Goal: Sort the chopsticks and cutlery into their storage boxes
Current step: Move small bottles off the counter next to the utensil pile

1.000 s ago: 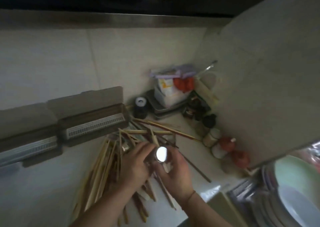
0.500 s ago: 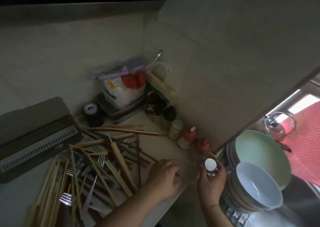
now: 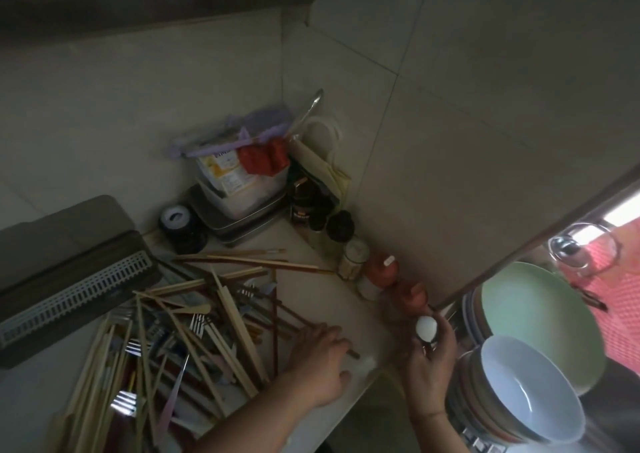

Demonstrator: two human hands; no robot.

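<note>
Holding a shiny spoon [image 3: 426, 329], the right hand [image 3: 431, 359] has risen slightly; left hand [image 3: 320, 366] stays relaxed.

1. white bowl [image 3: 530, 393] w/ pale blue inside, top of a bowl stack, far right by worktop [image 3: 332, 272] edge.
2. pale green plate [image 3: 533, 317] just behind it, on stacked plates.
3. two red-capped bottles [image 3: 382, 270] along the right wall, small pale jar [image 3: 353, 258] beside them.
4. dark bottles [image 3: 304, 206] in the corner.
5. clear tub [image 3: 239, 189] w/ packets, purple lid on top, sitting on a metal tray [image 3: 239, 227].
6. dark round jar, white cap [image 3: 176, 217], left of tray.
7. red mesh [image 3: 616, 290] far right.
</note>
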